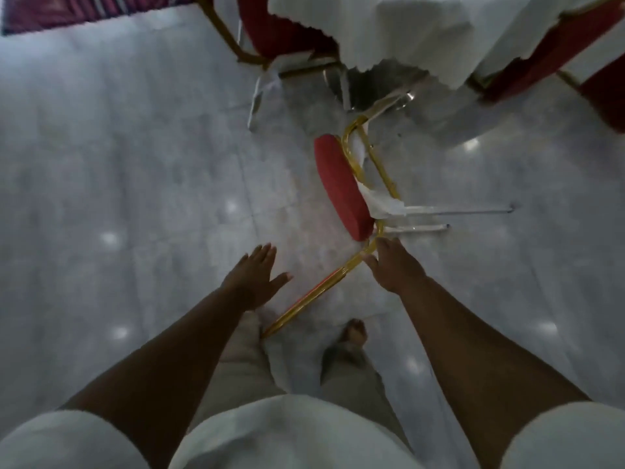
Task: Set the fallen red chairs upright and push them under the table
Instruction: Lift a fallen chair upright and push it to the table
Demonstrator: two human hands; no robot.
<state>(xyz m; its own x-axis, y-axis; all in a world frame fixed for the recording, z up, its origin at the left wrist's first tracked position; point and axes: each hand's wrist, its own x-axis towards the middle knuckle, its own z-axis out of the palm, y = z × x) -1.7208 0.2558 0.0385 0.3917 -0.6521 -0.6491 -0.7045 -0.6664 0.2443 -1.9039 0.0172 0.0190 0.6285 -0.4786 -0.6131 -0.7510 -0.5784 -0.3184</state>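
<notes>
I am partway into righting one fallen red chair [341,187], which lies on its side on the floor [135,164] at about one o'clock from my feet. My right hand [394,265] has its fingers [373,262] clasped on the gold backrest frame; my left hand [253,275] hovers spread and empty at eleven o'clock. Next, I judge, the left should catch the frame and both lift and rotate. The draped desk [406,35] stands at twelve, with two upright chairs [277,32] flanking the gap, so the legs may snag the cloth.
</notes>
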